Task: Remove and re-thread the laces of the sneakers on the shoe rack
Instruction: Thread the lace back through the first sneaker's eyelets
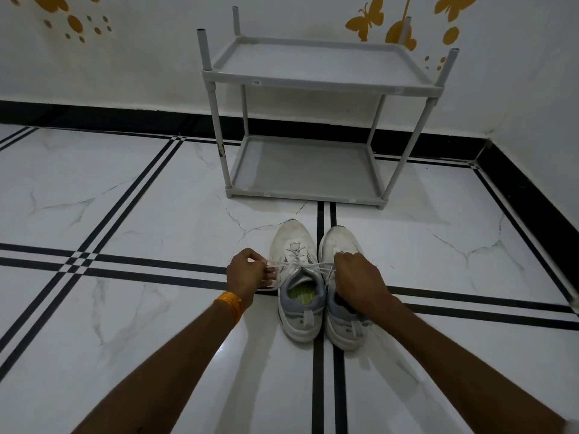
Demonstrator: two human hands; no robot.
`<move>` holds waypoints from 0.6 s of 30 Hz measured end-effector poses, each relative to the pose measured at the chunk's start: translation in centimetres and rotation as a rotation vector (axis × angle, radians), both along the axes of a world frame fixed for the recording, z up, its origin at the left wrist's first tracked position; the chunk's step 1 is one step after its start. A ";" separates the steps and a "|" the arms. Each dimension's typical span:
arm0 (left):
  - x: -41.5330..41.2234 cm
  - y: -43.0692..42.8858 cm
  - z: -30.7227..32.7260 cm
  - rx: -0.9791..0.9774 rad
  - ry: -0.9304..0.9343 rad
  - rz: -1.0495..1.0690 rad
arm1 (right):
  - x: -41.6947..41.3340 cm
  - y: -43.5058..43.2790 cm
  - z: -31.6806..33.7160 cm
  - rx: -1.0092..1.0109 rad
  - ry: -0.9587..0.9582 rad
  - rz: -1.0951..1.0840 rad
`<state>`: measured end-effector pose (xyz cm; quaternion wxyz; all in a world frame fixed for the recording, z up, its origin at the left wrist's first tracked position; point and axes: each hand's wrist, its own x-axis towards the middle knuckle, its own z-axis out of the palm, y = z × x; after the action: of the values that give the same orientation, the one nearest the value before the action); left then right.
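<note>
Two white and grey sneakers stand side by side on the floor, toes pointing away from me. The left sneaker (297, 277) has a white lace (300, 261) crossed through its eyelets. My left hand (246, 272) pinches one end of that lace, pulled out to the left. My right hand (357, 283) holds the other end and lies over the right sneaker (340, 242), hiding its tongue and eyelets. The grey two-shelf shoe rack (313, 78) stands beyond the sneakers with both shelves bare.
The floor is white marble tile with black stripe lines (324, 371). A white wall with orange butterfly stickers (365, 21) and a black skirting (125, 117) runs behind the rack and along the right side.
</note>
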<state>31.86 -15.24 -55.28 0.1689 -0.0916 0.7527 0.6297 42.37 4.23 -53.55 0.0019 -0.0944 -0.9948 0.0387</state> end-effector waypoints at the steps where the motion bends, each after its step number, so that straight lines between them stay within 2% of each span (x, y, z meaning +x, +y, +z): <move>1: -0.1 -0.1 -0.2 -0.011 0.006 0.020 | 0.0 0.0 0.1 0.035 -0.021 0.008; 9: -0.1 0.1 -1.1 -0.068 0.041 0.252 | 0.4 -0.1 0.1 0.145 -0.044 0.056; 12: 0.2 0.1 -1.4 -0.135 0.052 0.279 | 0.4 -0.3 0.0 0.148 -0.049 0.049; 18: 0.7 0.3 -1.0 -0.101 0.072 0.263 | 0.1 0.2 -0.1 0.080 -0.082 0.017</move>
<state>32.55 -14.99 -56.31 0.0530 -0.1753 0.7705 0.6105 42.45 4.44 -53.68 -0.0354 -0.0875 -0.9955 -0.0051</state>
